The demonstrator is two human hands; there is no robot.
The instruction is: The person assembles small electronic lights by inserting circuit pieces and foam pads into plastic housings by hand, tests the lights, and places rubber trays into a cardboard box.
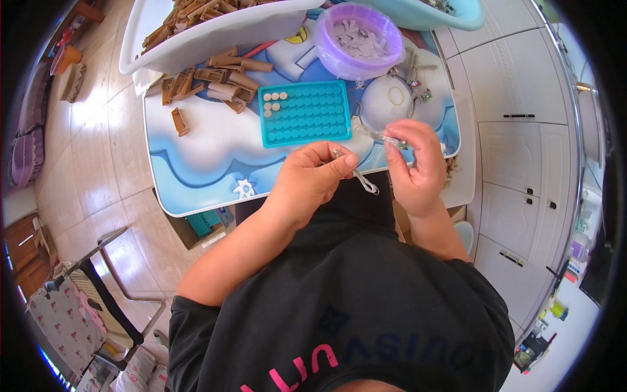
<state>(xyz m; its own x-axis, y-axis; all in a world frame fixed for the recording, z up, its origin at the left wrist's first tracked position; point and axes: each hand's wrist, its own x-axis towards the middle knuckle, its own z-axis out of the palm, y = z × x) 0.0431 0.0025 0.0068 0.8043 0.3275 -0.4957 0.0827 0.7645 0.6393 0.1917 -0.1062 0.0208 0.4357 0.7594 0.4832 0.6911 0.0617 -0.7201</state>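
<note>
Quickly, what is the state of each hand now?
Left hand: closed, holding a pale looped cord.
Right hand: closed, pinching a small pale thing, too blurred to name.

Head-worn fisheye, looking steeply down, shirt [346, 281] close, tabletop [215, 153] beyond

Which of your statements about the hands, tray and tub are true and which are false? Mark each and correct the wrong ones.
1. The left hand pinches a looped strand. True.
2. The right hand lies flat on the table. False: the right hand is raised, pinching a small pale thing too blurred to identify.
3. Brown pieces lie loose left of the teal tray. True.
4. Pale discs fill the whole tray. False: the pale discs sit only toward its far left corner.
5. The purple tub holds whitish pieces. True.
</note>
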